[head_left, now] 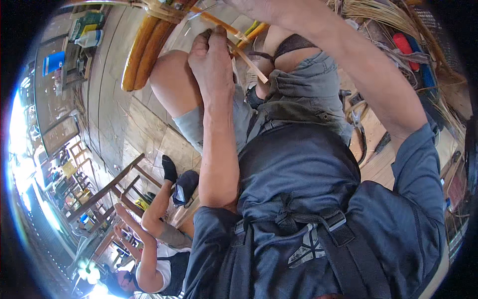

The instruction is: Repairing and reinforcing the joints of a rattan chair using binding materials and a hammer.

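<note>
My left hand (213, 60) is raised over my lap, its fingers pinched together on a thin, pale rattan strip (253, 69). The strip's loose end slants down to the right above my shorts. Just beyond my fingers runs a slim orange-brown cane (219, 22) with a binding wrapped around it. At the top edge my right hand (259, 9) reaches in over the work; its fingers are mostly cut off by the rim. A thick bundle of glossy brown canes (152, 45), bound near the top, lies beside my left knee.
Pliers (357, 124) and other tools lie on the floor at my right. Behind my right arm are loose fibre bundles (376, 17) and a red object (406, 51). At lower left another person (154, 264) sits near a wooden frame (107, 189).
</note>
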`<state>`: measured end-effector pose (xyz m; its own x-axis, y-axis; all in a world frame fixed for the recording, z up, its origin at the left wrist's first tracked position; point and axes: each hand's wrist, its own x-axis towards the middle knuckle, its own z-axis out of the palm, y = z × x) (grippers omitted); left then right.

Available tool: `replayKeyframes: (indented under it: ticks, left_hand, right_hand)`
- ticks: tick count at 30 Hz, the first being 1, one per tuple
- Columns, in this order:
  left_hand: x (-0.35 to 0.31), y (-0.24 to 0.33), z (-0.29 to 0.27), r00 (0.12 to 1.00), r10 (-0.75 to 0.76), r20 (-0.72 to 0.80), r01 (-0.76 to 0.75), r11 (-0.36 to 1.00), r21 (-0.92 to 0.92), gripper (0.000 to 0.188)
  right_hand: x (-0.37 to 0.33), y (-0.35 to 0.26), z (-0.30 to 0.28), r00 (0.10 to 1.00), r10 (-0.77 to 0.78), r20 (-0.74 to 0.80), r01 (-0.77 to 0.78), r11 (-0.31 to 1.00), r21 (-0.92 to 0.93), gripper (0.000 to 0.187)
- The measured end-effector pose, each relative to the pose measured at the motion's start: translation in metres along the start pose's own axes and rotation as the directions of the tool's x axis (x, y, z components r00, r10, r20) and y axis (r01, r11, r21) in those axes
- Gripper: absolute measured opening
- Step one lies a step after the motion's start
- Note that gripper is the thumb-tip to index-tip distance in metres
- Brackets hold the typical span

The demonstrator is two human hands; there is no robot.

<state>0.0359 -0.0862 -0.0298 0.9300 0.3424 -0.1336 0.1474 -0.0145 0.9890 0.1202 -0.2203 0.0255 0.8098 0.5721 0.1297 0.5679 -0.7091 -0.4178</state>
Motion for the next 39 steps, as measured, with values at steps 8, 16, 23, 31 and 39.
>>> replayKeyframes:
  ticks: [8, 16, 23, 31, 39]
  left_hand:
    - [-0.011, 0.019, -0.005, 0.965, -0.247, 0.085, 0.256, 0.957, -0.133, 0.018]
    - [-0.027, 0.027, -0.006, 0.960, -0.211, 0.183, 0.240, 0.958, -0.154, 0.014]
    - [-0.027, 0.023, -0.009, 0.963, -0.229, 0.143, 0.252, 0.952, -0.174, 0.017]
    - [-0.026, 0.027, -0.006, 0.931, -0.317, 0.179, 0.344, 0.927, -0.150, 0.017]
    - [-0.029, 0.030, -0.021, 0.975, -0.160, 0.155, 0.168, 0.985, -0.040, 0.020]
  right_hand:
    - [-0.021, 0.014, 0.040, 0.966, -0.038, -0.256, 0.047, 0.998, 0.031, 0.021]
    - [-0.032, -0.018, 0.053, 0.770, 0.123, -0.626, 0.135, 0.928, 0.348, 0.014]
    - [-0.011, -0.041, 0.043, 0.786, 0.172, -0.594, 0.101, 0.912, 0.398, 0.012]
    - [-0.030, -0.011, 0.074, 0.816, 0.223, -0.533, 0.091, 0.862, 0.499, 0.016]
    - [-0.145, 0.089, 0.105, 0.562, 0.688, -0.460, -0.392, 0.711, 0.584, 0.023]
